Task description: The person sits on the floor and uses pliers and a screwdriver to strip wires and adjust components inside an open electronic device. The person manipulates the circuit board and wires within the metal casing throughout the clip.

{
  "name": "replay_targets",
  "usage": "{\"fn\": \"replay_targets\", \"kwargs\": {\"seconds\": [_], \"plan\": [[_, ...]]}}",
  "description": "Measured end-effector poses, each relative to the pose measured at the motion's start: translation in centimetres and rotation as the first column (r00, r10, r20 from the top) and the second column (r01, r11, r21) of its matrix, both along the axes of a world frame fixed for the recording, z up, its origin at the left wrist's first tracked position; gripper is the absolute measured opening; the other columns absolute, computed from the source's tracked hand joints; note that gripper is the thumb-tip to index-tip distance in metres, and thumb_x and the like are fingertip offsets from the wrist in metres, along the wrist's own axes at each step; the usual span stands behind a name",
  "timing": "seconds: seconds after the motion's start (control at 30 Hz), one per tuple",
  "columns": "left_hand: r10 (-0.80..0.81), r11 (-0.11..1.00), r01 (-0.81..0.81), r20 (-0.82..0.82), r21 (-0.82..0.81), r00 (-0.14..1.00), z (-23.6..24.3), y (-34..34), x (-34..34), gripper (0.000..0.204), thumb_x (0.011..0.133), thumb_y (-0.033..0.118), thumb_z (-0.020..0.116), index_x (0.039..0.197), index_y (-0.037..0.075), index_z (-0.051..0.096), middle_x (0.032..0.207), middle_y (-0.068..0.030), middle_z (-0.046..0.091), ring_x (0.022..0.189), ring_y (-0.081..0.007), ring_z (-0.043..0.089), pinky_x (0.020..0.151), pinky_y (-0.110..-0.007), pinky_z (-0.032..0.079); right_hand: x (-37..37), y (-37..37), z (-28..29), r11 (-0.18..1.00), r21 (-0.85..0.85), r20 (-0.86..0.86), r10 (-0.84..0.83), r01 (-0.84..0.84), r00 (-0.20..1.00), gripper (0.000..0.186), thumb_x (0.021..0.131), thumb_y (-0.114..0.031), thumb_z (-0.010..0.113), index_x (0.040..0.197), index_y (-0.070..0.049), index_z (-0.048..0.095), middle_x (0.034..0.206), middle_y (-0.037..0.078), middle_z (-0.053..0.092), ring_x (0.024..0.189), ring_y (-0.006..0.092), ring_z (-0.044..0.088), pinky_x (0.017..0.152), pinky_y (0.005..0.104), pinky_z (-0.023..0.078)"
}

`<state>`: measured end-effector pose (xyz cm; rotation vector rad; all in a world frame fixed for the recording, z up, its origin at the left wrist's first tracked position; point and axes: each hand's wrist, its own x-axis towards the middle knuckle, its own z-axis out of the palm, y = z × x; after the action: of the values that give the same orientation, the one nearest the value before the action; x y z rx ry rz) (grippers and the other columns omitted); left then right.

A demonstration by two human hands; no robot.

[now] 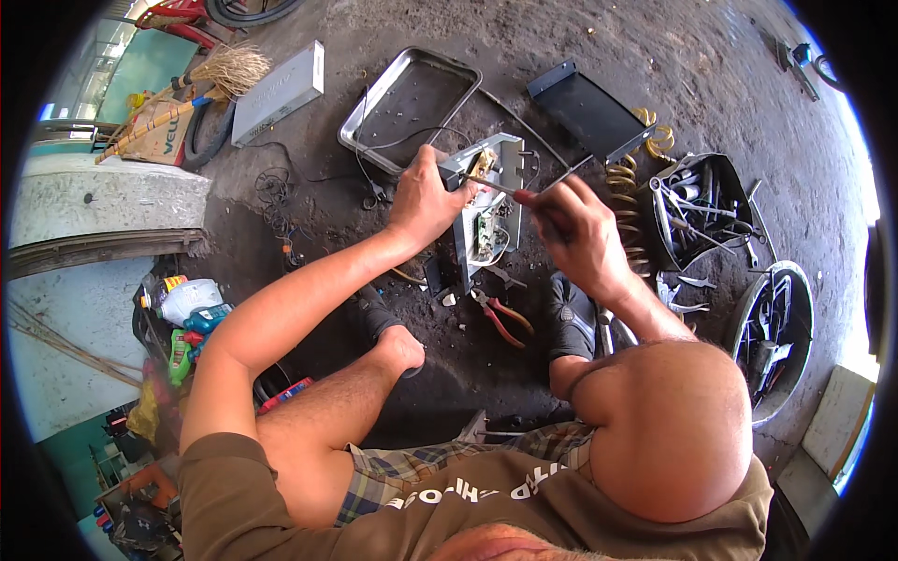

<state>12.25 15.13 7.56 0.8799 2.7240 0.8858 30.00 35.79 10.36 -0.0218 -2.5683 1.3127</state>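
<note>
My left hand [423,208] grips the upper left edge of an open metal chassis [511,198], holding it tilted above the dirt floor. A small circuit board [485,234] with wires shows inside it. In my right hand [582,234] is a screwdriver [493,184], its thin shaft pointing left into the top of the chassis near my left fingers. Its tip is too small to make out. Below the chassis lie pliers with red handles [505,320] between my feet.
A metal tray [351,126] and a black metal cover [582,110] lie beyond the chassis. To the right are a coiled yellow hose [621,192], a tool-filled container [657,224] and a round tub [806,323]. A silver case [281,93], tangled wires [274,192] and bottles [192,304] are on the left.
</note>
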Motion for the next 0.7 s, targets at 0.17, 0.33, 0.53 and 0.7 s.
{"fn": "replay_targets", "kwargs": {"seconds": [0.17, 0.33, 0.53, 0.7], "plan": [[-0.001, 1.000, 0.001, -0.020, -0.004, 1.000, -0.2, -0.2, 0.0, 0.065, 0.086, 0.036, 0.091, 0.121, -0.006, 0.057, 0.105, -0.0324, 0.075, 0.104, -0.0484, 0.075, 0.089, -0.051, 0.058, -0.1, -1.2, 2.1, 0.870, -0.414, 0.253, -0.174, 0.269, 0.952, 0.028, 0.099, 0.000, 0.073, 0.125, -0.003, 0.064, 0.109, 0.016, 0.081, 0.093, 0.0251, 0.077, 0.081, 0.0372, 0.060], [0.006, 1.000, -0.006, -0.006, 0.007, 1.000, -0.1, -0.2, -0.2, 0.064, 0.086, 0.035, 0.091, 0.121, -0.007, 0.057, 0.105, -0.0327, 0.075, 0.105, -0.0484, 0.075, 0.090, -0.050, 0.058, -0.3, -0.6, -0.3, 0.975, -0.216, -0.126, -0.089, 0.060, 0.988, 0.020, 0.103, -0.004, 0.070, 0.121, -0.001, 0.064, 0.100, 0.012, 0.077, 0.085, 0.0175, 0.069, 0.077, 0.0354, 0.058], [0.005, 1.000, -0.005, 0.019, 0.023, 1.000, -0.1, -0.8, -0.3, 0.065, 0.086, 0.036, 0.091, 0.121, -0.007, 0.057, 0.106, -0.0327, 0.075, 0.106, -0.0479, 0.075, 0.091, -0.050, 0.058, -0.1, -0.3, 0.6, 0.985, -0.164, 0.001, -0.056, 0.056, 0.998, 0.020, 0.103, 0.004, 0.065, 0.123, -0.001, 0.063, 0.115, 0.019, 0.081, 0.103, 0.0260, 0.080, 0.090, 0.0388, 0.062], [0.015, 1.000, -0.015, 0.027, 0.000, 1.000, 0.1, -0.8, -0.2, 0.065, 0.087, 0.036, 0.090, 0.121, -0.008, 0.057, 0.106, -0.0333, 0.074, 0.107, -0.0479, 0.075, 0.092, -0.050, 0.058, -0.4, -0.6, 1.2, 0.953, -0.265, 0.143, -0.111, 0.146, 0.983, 0.033, 0.093, 0.008, 0.069, 0.124, -0.003, 0.064, 0.112, 0.015, 0.068, 0.100, 0.0284, 0.073, 0.082, 0.0386, 0.060]]}}
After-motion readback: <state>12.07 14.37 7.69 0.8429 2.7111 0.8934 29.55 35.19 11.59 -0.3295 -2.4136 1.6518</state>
